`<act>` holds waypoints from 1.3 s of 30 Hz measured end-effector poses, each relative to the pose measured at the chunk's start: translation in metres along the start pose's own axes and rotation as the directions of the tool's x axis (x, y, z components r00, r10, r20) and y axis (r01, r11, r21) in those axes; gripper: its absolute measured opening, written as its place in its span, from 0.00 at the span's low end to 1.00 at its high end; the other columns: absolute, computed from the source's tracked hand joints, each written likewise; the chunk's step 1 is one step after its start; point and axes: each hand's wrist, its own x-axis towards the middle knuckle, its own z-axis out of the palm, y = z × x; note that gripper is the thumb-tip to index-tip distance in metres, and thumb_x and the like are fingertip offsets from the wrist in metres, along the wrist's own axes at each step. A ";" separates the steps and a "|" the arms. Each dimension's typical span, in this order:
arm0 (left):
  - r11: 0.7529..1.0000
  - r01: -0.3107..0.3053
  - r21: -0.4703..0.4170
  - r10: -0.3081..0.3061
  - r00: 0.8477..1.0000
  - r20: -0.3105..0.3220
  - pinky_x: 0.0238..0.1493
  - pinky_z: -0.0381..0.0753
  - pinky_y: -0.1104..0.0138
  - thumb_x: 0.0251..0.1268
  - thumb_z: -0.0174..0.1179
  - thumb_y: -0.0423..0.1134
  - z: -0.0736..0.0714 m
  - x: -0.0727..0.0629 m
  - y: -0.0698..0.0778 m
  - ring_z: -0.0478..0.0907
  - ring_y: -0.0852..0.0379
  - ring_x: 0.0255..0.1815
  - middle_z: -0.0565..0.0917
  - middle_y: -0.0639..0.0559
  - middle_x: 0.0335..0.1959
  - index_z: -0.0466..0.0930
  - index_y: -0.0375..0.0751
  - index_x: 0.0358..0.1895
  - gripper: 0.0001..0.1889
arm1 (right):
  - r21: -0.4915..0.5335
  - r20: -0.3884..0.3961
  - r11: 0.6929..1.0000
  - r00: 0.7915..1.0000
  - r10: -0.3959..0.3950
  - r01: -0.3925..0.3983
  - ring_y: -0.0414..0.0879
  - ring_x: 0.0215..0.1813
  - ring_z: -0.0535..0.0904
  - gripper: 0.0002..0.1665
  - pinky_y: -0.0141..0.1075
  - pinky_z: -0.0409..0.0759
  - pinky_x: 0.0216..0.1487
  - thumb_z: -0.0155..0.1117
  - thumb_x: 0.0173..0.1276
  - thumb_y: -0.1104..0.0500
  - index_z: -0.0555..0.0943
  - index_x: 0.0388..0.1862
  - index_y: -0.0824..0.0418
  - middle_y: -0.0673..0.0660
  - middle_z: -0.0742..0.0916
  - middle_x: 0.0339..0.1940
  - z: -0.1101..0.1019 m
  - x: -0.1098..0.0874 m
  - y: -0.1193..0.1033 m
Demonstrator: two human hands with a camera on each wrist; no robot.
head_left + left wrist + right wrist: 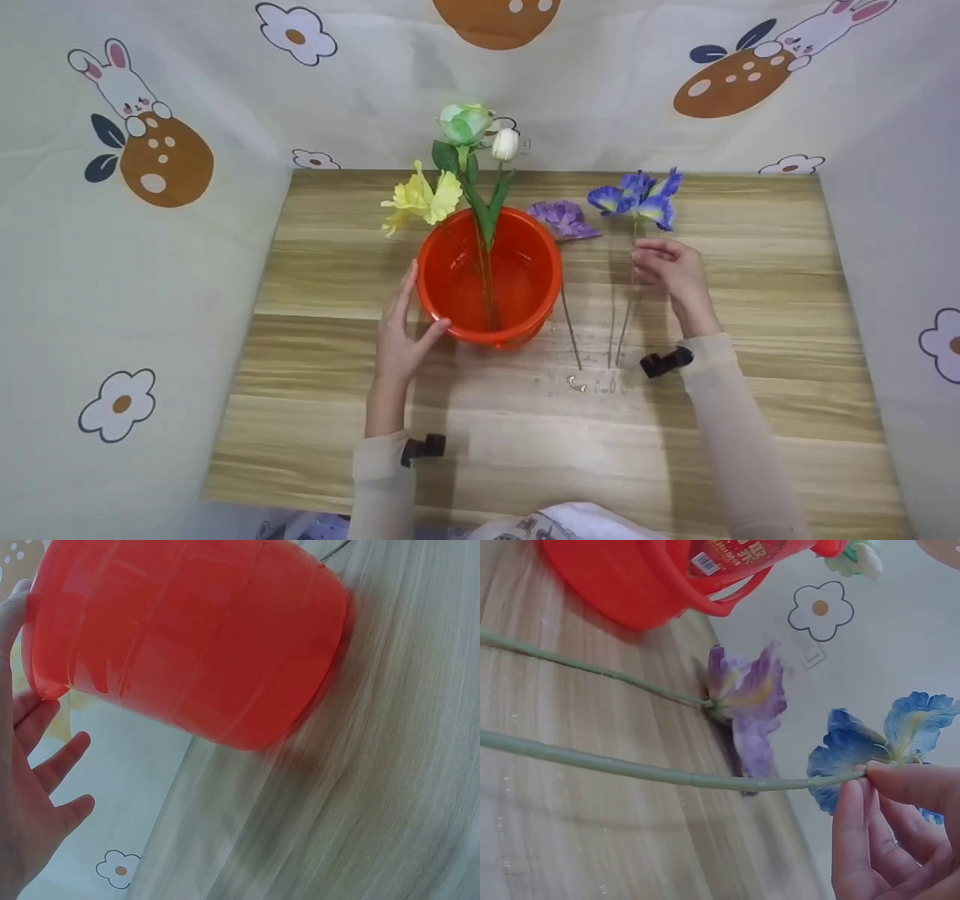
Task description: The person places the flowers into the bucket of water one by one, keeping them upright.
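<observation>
An orange-red plastic bucket (538,324) stands on the wooden table, holding a yellow flower (424,196), a pale green flower (465,124) and a white tulip (505,145). My left hand (401,334) rests against the bucket's rim at its left, thumb and forefinger touching it; in the left wrist view, the other fingers (61,763) are spread and fairly straight. To the bucket's right, my right hand (675,279) pinches the stem of a blue artificial flower (855,746) just below its petals. Between them lies a purple flower (564,220) on the table, its stem pointing toward me.
Small clear drops and a tiny curled scrap (576,384) lie on the table (540,442) near the stem ends. A printed cloth (360,97) with rabbits and daisies hangs behind and at both sides. The bucket's handle (712,606) hangs at its side.
</observation>
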 end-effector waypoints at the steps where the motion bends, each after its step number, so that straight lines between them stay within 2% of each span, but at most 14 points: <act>1: 1.000 -0.007 0.001 0.007 1.000 -0.003 0.75 0.63 0.42 0.55 0.72 0.46 0.000 0.000 0.000 0.62 0.49 0.78 0.64 0.55 0.79 0.58 0.57 0.78 0.46 | 0.013 0.002 1.000 1.000 -0.007 0.007 0.36 0.31 0.87 0.10 0.28 0.87 0.39 0.66 0.66 0.69 0.84 0.46 0.63 0.46 0.90 0.29 0.001 -0.001 -0.002; 4: 1.000 -0.027 0.003 0.027 1.000 -0.010 0.75 0.64 0.42 0.55 0.72 0.46 0.001 0.001 0.000 0.63 0.48 0.78 0.64 0.56 0.78 0.59 0.54 0.78 0.46 | 0.039 0.009 0.999 0.999 -0.035 0.035 0.36 0.32 0.87 0.09 0.27 0.87 0.39 0.67 0.66 0.69 0.85 0.43 0.61 0.46 0.90 0.28 0.004 -0.002 -0.007; 9: 1.000 -0.025 0.001 0.025 1.000 -0.010 0.75 0.63 0.43 0.56 0.72 0.49 0.001 0.000 -0.002 0.62 0.49 0.78 0.63 0.57 0.78 0.59 0.55 0.78 0.46 | 0.074 0.000 0.994 0.997 -0.081 0.081 0.36 0.31 0.87 0.10 0.26 0.86 0.36 0.68 0.64 0.70 0.87 0.36 0.56 0.46 0.90 0.26 0.010 -0.007 -0.018; 13: 1.000 -0.006 0.002 0.006 1.000 -0.004 0.75 0.63 0.42 0.57 0.71 0.49 0.000 0.000 -0.001 0.62 0.48 0.78 0.64 0.54 0.79 0.58 0.57 0.78 0.46 | 0.101 -0.006 0.990 0.995 -0.102 0.102 0.36 0.29 0.87 0.10 0.26 0.86 0.35 0.68 0.63 0.71 0.87 0.36 0.57 0.47 0.90 0.25 0.016 -0.009 -0.026; 16: 1.000 0.005 0.003 -0.005 1.000 -0.003 0.75 0.62 0.41 0.56 0.72 0.45 0.000 0.000 -0.001 0.62 0.48 0.78 0.64 0.52 0.78 0.58 0.58 0.78 0.46 | 0.111 -0.007 0.988 0.994 -0.110 0.110 0.38 0.30 0.87 0.08 0.26 0.86 0.36 0.69 0.63 0.70 0.85 0.39 0.61 0.48 0.90 0.26 0.020 -0.010 -0.031; 20: 1.000 0.012 0.005 -0.012 1.000 -0.004 0.75 0.62 0.42 0.54 0.73 0.41 0.000 0.000 0.000 0.62 0.50 0.78 0.63 0.54 0.79 0.58 0.61 0.78 0.48 | 0.132 -0.006 0.984 0.993 -0.119 0.119 0.38 0.31 0.88 0.08 0.27 0.87 0.36 0.69 0.63 0.70 0.85 0.40 0.62 0.48 0.90 0.27 0.025 -0.012 -0.037; 29: 1.000 0.005 0.003 -0.005 1.000 -0.001 0.75 0.62 0.40 0.56 0.72 0.49 0.000 0.000 0.000 0.61 0.47 0.78 0.63 0.53 0.79 0.58 0.57 0.78 0.46 | 0.184 -0.015 0.970 0.987 -0.161 0.161 0.39 0.30 0.88 0.10 0.29 0.87 0.35 0.67 0.63 0.73 0.86 0.35 0.59 0.49 0.90 0.27 0.035 -0.014 -0.052; 35: 1.000 -0.010 -0.004 0.010 1.000 -0.003 0.76 0.61 0.41 0.57 0.72 0.50 0.000 0.001 0.000 0.61 0.47 0.79 0.64 0.49 0.78 0.58 0.53 0.78 0.46 | 0.213 -0.010 0.955 0.978 -0.208 0.205 0.39 0.30 0.88 0.10 0.29 0.87 0.34 0.68 0.62 0.74 0.86 0.36 0.60 0.50 0.90 0.27 0.041 -0.017 -0.065; 39: 1.000 -0.010 -0.002 0.010 1.000 -0.005 0.76 0.61 0.40 0.57 0.72 0.51 0.000 0.000 0.000 0.61 0.47 0.79 0.63 0.50 0.79 0.58 0.53 0.78 0.46 | 0.222 -0.009 0.948 0.972 -0.234 0.230 0.39 0.29 0.87 0.11 0.29 0.87 0.34 0.67 0.62 0.75 0.86 0.35 0.60 0.50 0.90 0.26 0.046 -0.019 -0.075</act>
